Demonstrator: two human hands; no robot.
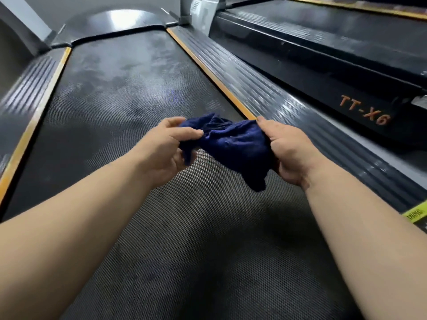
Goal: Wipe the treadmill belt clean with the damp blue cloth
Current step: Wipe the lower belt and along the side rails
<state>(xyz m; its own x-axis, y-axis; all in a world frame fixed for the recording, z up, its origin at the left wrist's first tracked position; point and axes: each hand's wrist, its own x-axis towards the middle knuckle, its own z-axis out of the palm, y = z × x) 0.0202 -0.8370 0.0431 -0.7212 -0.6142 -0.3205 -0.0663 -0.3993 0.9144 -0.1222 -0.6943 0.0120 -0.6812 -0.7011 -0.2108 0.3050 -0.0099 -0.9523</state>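
Cloth [233, 144] (dark blue) hangs bunched between both hands.

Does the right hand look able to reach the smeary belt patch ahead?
Probably yes: the belt ahead lies open; but right hand and left hand both grip the blue cloth.

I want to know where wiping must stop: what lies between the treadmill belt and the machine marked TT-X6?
Head view: an orange strip, then a ribbed grey side rail, lie between the belt and the machine.
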